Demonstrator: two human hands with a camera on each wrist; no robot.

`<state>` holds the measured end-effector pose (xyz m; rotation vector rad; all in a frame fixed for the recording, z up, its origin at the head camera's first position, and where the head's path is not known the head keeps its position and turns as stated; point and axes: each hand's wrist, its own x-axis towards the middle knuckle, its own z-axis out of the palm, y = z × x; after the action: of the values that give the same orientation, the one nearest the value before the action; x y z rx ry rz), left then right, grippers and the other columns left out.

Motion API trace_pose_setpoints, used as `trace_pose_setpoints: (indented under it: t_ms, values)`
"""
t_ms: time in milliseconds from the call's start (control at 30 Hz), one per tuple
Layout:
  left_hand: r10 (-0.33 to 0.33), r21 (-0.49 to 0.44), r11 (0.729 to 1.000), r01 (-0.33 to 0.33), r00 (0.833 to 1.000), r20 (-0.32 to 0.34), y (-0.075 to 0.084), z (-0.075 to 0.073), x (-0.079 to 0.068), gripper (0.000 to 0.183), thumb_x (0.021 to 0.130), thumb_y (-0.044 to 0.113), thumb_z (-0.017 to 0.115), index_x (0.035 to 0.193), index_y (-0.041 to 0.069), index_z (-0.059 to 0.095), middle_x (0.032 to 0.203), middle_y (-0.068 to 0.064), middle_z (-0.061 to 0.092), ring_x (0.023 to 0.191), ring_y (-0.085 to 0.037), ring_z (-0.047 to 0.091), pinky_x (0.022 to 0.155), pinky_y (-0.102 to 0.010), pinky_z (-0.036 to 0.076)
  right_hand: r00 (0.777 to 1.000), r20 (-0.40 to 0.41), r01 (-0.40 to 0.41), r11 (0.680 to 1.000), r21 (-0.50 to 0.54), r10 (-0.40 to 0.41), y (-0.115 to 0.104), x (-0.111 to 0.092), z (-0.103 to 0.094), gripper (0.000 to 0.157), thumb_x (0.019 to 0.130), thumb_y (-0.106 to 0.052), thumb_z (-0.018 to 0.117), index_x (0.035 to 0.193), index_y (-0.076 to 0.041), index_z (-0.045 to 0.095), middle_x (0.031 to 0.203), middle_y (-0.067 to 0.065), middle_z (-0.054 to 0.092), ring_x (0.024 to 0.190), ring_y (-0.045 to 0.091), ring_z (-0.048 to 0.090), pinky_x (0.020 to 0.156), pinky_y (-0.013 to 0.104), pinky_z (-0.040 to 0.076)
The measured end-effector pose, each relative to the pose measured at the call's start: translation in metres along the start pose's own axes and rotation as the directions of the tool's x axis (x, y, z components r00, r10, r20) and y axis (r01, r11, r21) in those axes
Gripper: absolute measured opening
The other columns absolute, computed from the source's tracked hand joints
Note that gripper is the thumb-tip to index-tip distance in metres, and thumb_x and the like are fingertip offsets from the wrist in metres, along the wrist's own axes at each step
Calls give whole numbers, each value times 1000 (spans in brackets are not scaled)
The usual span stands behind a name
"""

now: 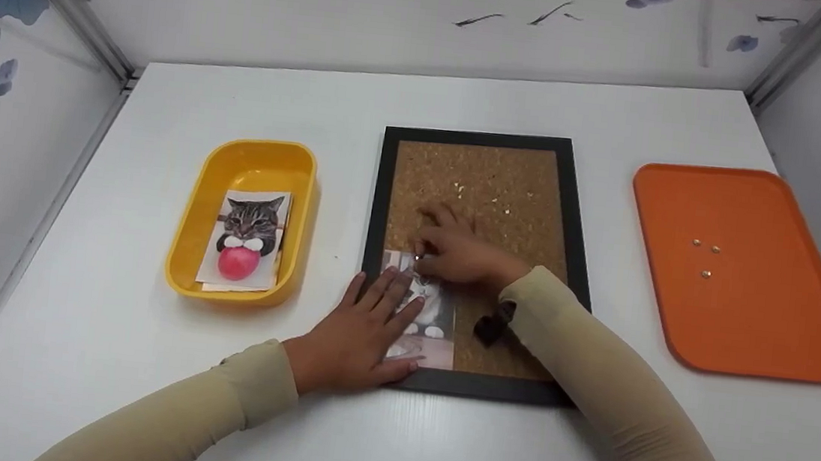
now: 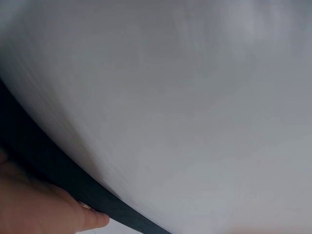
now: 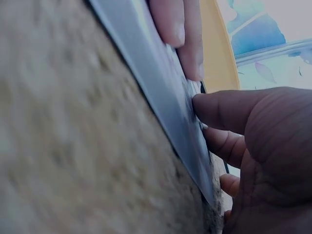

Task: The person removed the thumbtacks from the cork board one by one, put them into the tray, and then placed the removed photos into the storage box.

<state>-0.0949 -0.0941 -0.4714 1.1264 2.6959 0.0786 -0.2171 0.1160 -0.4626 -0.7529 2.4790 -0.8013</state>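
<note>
A cork board (image 1: 477, 169) in a black frame lies on the white table. On its lower left corner is a cat photo (image 1: 437, 350). My left hand (image 1: 367, 328) rests on the photo with fingers straight and spread, its thumb near the frame's bottom edge. At the photo's top edge, my right hand (image 1: 457, 254) pinches a small shiny thumbtack (image 1: 418, 257) between thumb and forefinger. In the right wrist view the photo (image 3: 151, 63) appears edge-on against the cork, and the fingers largely hide the tack.
To the left stands a yellow bin (image 1: 182, 254) holding a stack of cat photos (image 1: 250, 238). An orange tray (image 1: 748, 323) on the right carries 3 small metallic tacks (image 1: 706, 274). Glinting specks show on the upper cork. Patterned white walls enclose the table's back and sides.
</note>
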Motion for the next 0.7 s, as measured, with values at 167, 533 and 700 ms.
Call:
trace_pose_setpoints:
  t_ms: [167, 533, 700]
  values:
    - [-9, -11, 1000, 10, 1000, 13, 1, -1, 0, 83, 96, 72, 21, 161, 21, 12, 166, -11, -5, 151, -32, -8, 116, -61, -1, 1000, 15, 8, 1000, -9, -8, -2, -1, -4, 8, 92, -22, 67, 88, -19, 60, 161, 3, 19, 150, 27, 5, 112, 63, -13]
    - [-11, -19, 1000, 11, 1000, 8, 1, 1, 0, 83, 96, 73, 20, 161, 21, 13, 166, -9, -5, 151, -31, -7, 116, -61, -1, 999, 40, 8, 1000, 9, -8, 1, -3, -7, 4, 92, -22, 66, 91, -19, 63, 161, 2, 20, 150, 26, 6, 113, 63, -10]
    - [-4, -18, 1000, 4, 1000, 0, 1, 1, 1, 83, 97, 72, 22, 161, 20, 14, 166, -10, -4, 151, -32, -7, 116, -62, 0, 999, 51, 8, 1000, 5, -8, 2, -3, -8, 6, 94, -25, 66, 92, -21, 62, 162, 1, 18, 151, 26, 2, 114, 62, -10]
